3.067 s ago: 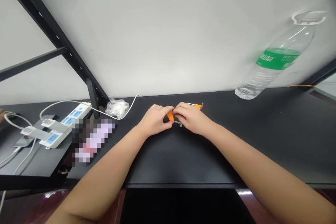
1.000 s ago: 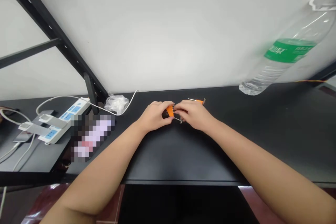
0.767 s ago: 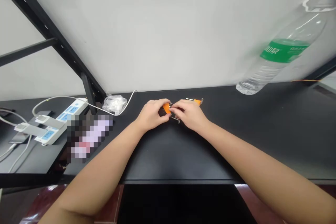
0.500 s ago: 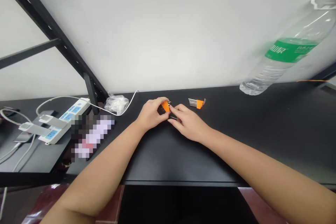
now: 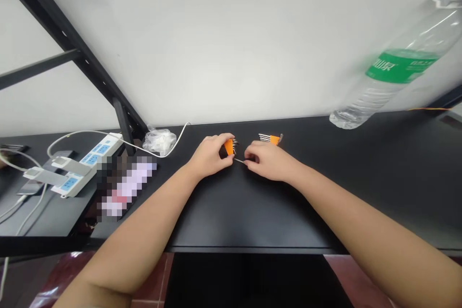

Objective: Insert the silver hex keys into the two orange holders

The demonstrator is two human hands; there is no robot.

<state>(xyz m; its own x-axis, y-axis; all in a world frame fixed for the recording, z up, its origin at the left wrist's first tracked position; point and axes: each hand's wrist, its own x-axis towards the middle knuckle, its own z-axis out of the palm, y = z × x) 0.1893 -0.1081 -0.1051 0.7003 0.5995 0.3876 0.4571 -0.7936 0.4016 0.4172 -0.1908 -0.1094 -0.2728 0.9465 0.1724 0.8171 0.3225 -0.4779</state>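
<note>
My left hand (image 5: 211, 155) is closed around an orange hex key holder (image 5: 228, 147), with several short metal key ends sticking out on its right side. Between the fingertips of my right hand (image 5: 269, 160) is one end of a thin metal hex key (image 5: 239, 160); its other end reaches toward the bottom of the holder, and I cannot tell whether it touches. Just behind my right hand lies a second orange hex key holder (image 5: 275, 140) with several silver keys, partly covered by that hand.
A large clear bottle with a green label (image 5: 391, 66) stands at the back right by the wall. To the left are a crumpled plastic bag (image 5: 159, 142), a white cable, a blurred phone-like object (image 5: 130, 185), a power strip (image 5: 88, 163) and a black metal frame (image 5: 72, 41).
My right hand has moved right, away from the holder in my left hand, and a thin hex key now shows in its fingertips. It now partly covers the second holder.
</note>
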